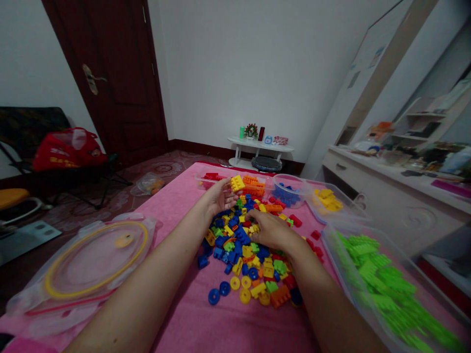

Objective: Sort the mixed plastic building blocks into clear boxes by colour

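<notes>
My left hand (221,197) is raised over the far left of a pile of mixed toy building bricks (241,235), its fingers closed on a yellow building brick (237,183). My right hand (270,228) reaches into the pile from the right, fingers bent down among the bricks. Its fingertips are partly hidden, and whether they grip a brick does not show. Blue, yellow, red, orange and green pieces surround it. Several blue and yellow wheel-like rings (245,295) lie at the pile's near edge.
Around the pile on the pink cloth (184,196) stand a tub of blue bricks (287,195), a box of yellow bricks (327,200), a large box of green bricks (382,279), and orange bricks (253,185) in a clear container. Transparent lids (95,260) lie at left.
</notes>
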A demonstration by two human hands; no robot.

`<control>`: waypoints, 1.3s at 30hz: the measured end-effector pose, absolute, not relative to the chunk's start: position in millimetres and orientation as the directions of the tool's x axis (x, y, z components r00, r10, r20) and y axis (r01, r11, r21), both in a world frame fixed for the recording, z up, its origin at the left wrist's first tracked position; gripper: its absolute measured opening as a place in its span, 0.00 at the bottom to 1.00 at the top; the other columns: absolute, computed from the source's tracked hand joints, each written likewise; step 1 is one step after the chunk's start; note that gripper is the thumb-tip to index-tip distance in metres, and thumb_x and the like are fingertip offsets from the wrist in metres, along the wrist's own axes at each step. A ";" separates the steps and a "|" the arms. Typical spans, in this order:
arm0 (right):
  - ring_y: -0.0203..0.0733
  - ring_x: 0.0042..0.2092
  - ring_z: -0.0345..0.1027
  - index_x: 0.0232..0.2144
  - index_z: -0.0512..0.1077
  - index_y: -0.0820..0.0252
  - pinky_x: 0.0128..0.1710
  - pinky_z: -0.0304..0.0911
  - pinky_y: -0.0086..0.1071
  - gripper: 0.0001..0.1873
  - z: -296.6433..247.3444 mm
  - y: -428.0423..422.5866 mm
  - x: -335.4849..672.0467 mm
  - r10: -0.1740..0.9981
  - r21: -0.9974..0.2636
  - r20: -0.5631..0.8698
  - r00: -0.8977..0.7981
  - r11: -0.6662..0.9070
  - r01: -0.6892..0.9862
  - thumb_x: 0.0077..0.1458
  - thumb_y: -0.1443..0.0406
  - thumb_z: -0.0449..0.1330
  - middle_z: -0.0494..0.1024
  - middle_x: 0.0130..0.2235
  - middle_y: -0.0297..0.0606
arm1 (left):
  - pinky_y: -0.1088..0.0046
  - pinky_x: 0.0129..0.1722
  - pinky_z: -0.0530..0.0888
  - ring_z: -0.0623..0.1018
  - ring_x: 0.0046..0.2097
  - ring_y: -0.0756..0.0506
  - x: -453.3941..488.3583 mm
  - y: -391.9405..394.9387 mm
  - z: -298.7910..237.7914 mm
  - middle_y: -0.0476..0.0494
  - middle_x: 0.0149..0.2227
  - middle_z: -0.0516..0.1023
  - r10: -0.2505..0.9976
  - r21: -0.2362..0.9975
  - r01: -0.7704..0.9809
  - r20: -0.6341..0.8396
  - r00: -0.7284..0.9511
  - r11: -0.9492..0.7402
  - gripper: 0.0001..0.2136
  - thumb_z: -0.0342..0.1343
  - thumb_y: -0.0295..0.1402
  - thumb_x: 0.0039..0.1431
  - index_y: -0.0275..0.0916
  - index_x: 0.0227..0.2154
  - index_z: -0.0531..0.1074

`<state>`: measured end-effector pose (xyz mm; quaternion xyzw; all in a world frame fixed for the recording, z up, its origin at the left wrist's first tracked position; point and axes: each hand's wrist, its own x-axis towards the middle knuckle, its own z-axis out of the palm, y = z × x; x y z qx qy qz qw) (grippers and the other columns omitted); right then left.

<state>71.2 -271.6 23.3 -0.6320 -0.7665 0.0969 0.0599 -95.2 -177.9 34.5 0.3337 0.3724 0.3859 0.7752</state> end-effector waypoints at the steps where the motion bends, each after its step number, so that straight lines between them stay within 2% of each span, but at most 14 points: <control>1: 0.41 0.38 0.67 0.42 0.68 0.52 0.30 0.48 0.29 0.20 23.0 -271.6 70.7 0.982 -0.208 -0.019 -0.187 0.179 0.962 0.42 0.64 0.60 0.76 0.40 0.35 | 0.79 0.19 0.73 0.73 0.20 0.52 -95.1 -177.9 34.5 0.43 0.27 0.77 0.849 0.807 -0.348 -0.320 0.420 0.477 0.13 0.47 0.41 0.61 0.36 0.33 0.69; 5: 0.42 0.37 0.68 0.36 0.70 0.54 0.29 0.49 0.29 0.14 22.7 -271.5 69.6 0.989 -0.191 -0.006 -0.146 0.142 0.971 0.42 0.66 0.59 0.77 0.37 0.34 | 0.79 0.19 0.73 0.73 0.21 0.52 -95.4 -177.5 34.1 0.44 0.26 0.77 0.855 0.815 -0.344 -0.316 0.411 0.467 0.13 0.47 0.41 0.61 0.36 0.32 0.68; 9: 0.43 0.42 0.70 0.41 0.73 0.47 0.34 0.55 0.30 0.18 20.3 -272.8 65.4 0.975 -0.208 -0.005 -0.222 0.216 0.954 0.45 0.64 0.60 0.77 0.41 0.34 | 0.79 0.20 0.73 0.74 0.21 0.52 -95.9 -176.5 32.4 0.44 0.26 0.77 0.858 0.816 -0.352 -0.302 0.416 0.458 0.12 0.48 0.41 0.60 0.37 0.33 0.68; 15: 0.47 0.42 0.71 0.40 0.77 0.43 0.38 0.60 0.35 0.16 16.9 -275.5 52.4 0.980 -0.089 0.063 -0.188 0.193 0.977 0.49 0.65 0.58 0.77 0.41 0.38 | 0.79 0.20 0.72 0.73 0.21 0.52 -94.4 -176.2 30.5 0.45 0.26 0.76 0.853 0.814 -0.348 -0.308 0.421 0.465 0.12 0.51 0.42 0.59 0.37 0.32 0.68; 17: 0.47 0.41 0.71 0.37 0.78 0.45 0.39 0.61 0.36 0.15 17.8 -271.6 57.7 0.980 -0.171 0.105 -0.171 0.187 0.967 0.46 0.66 0.60 0.78 0.39 0.37 | 0.79 0.20 0.72 0.73 0.21 0.52 -93.6 -176.5 30.4 0.45 0.26 0.76 0.857 0.819 -0.343 -0.307 0.414 0.459 0.12 0.52 0.43 0.58 0.37 0.32 0.68; 19: 0.46 0.39 0.71 0.35 0.78 0.50 0.38 0.62 0.35 0.14 18.8 -264.8 67.9 0.978 -0.363 0.174 -0.116 0.173 0.916 0.42 0.67 0.62 0.78 0.36 0.36 | 0.79 0.20 0.72 0.73 0.22 0.52 -92.1 -177.4 30.3 0.45 0.27 0.76 0.868 0.832 -0.336 -0.301 0.395 0.442 0.12 0.53 0.43 0.57 0.37 0.32 0.68; 21: 0.42 0.33 0.70 0.34 0.76 0.55 0.33 0.63 0.33 0.13 19.6 -257.4 77.7 0.970 -0.660 0.244 0.011 0.158 0.734 0.41 0.66 0.63 0.77 0.33 0.35 | 0.79 0.21 0.71 0.74 0.23 0.52 -89.7 -179.5 30.1 0.46 0.28 0.75 0.890 0.857 -0.328 -0.271 0.368 0.397 0.12 0.55 0.42 0.55 0.37 0.32 0.68; 24: 0.35 0.25 0.66 0.35 0.71 0.58 0.26 0.64 0.29 0.14 22.2 -251.8 82.4 0.971 -0.981 0.148 0.189 0.121 0.150 0.41 0.64 0.64 0.73 0.27 0.30 | 0.78 0.25 0.73 0.75 0.28 0.51 -84.9 -186.0 30.5 0.46 0.32 0.75 0.927 0.922 -0.326 -0.083 0.366 0.211 0.11 0.59 0.39 0.52 0.37 0.34 0.71; 27: 0.33 0.24 0.66 0.32 0.67 0.59 0.25 0.65 0.27 0.11 28.5 -255.2 76.4 0.985 -0.923 -0.061 0.162 0.006 -0.384 0.42 0.67 0.62 0.71 0.24 0.29 | 0.78 0.30 0.73 0.76 0.38 0.49 -79.3 -195.6 33.6 0.45 0.41 0.77 0.899 0.953 -0.295 0.183 0.398 -0.063 0.15 0.62 0.38 0.49 0.39 0.40 0.73; 30: 0.36 0.26 0.69 0.33 0.67 0.60 0.24 0.66 0.28 0.08 35.4 -262.0 69.6 0.992 -0.751 -0.122 -0.020 -0.106 -0.651 0.48 0.63 0.57 0.72 0.25 0.33 | 0.75 0.39 0.73 0.76 0.43 0.46 -73.6 -206.7 40.4 0.44 0.45 0.77 0.837 0.939 -0.191 0.341 0.428 -0.286 0.17 0.64 0.35 0.47 0.39 0.42 0.75; 32: 0.36 0.25 0.68 0.35 0.67 0.60 0.21 0.64 0.27 0.13 37.6 -264.7 67.1 0.989 -0.686 -0.102 -0.110 -0.150 -0.712 0.53 0.56 0.54 0.72 0.25 0.34 | 0.72 0.46 0.71 0.76 0.47 0.44 -70.5 -214.2 46.5 0.44 0.45 0.78 0.789 0.905 -0.090 0.408 0.460 -0.415 0.15 0.64 0.31 0.46 0.39 0.40 0.77; 35: 0.32 0.19 0.63 0.35 0.67 0.60 0.16 0.58 0.22 0.18 35.8 -264.0 66.8 0.985 -0.654 -0.164 -0.062 -0.155 -0.740 0.57 0.51 0.51 0.71 0.22 0.32 | 0.68 0.53 0.68 0.73 0.52 0.42 -69.6 -220.9 54.2 0.44 0.47 0.77 0.678 0.806 0.027 0.479 0.557 -0.592 0.14 0.63 0.28 0.45 0.41 0.38 0.78; 37: 0.29 0.18 0.60 0.32 0.66 0.60 0.14 0.55 0.20 0.16 33.6 -261.2 69.5 0.977 -0.643 -0.212 0.019 -0.125 -0.755 0.57 0.53 0.53 0.71 0.21 0.31 | 0.68 0.53 0.68 0.73 0.52 0.42 -72.7 -218.9 54.2 0.45 0.46 0.78 0.627 0.735 0.082 0.508 0.591 -0.673 0.14 0.62 0.28 0.46 0.42 0.39 0.78; 39: 0.28 0.18 0.59 0.31 0.66 0.61 0.13 0.52 0.18 0.14 32.7 -258.5 74.7 0.973 -0.640 -0.219 0.070 -0.090 -0.763 0.58 0.55 0.53 0.71 0.22 0.32 | 0.71 0.44 0.72 0.77 0.44 0.43 -78.0 -211.7 48.7 0.44 0.40 0.80 0.653 0.698 0.197 0.477 0.588 -0.688 0.12 0.62 0.29 0.46 0.41 0.36 0.79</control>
